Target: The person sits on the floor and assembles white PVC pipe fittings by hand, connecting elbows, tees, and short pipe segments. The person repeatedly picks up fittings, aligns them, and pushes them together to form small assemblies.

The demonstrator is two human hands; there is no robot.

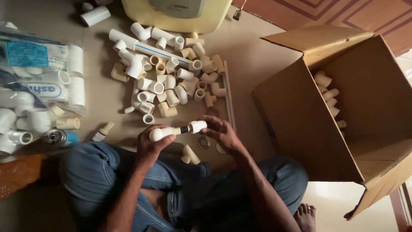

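Two hands meet over the lap of a person sitting cross-legged on the floor (pixel 257 56), and between them they carry a white pipe fitting assembly (pixel 177 130). The left hand (pixel 151 144) is wrapped around its rounded left end, fingers curled shut on it; the right hand (pixel 219 134) pinches the white piece at the other end, with a short dark band showing between the two parts. The assembly lies roughly level, just above the knees in blue jeans (pixel 98 172).

One loose cream fitting (pixel 190 154) rests on the floor just below the hands, touching neither. Beyond them sits one heap of fittings (pixel 171 77) (elbows, tees and couplers, white and cream, too many and too overlapped to count exactly), with one long white pipe (pixel 146 48) running through it.

One open cardboard box (pixel 300 116) stands to the right, holding about seven cream fittings (pixel 327 92) along its inner wall. One clear plastic bag (pixel 38 81) of larger white fittings lies at the left, and near it one small blue-and-silver can (pixel 60 137) on its side. One bare foot (pixel 305 216) shows at the bottom edge.
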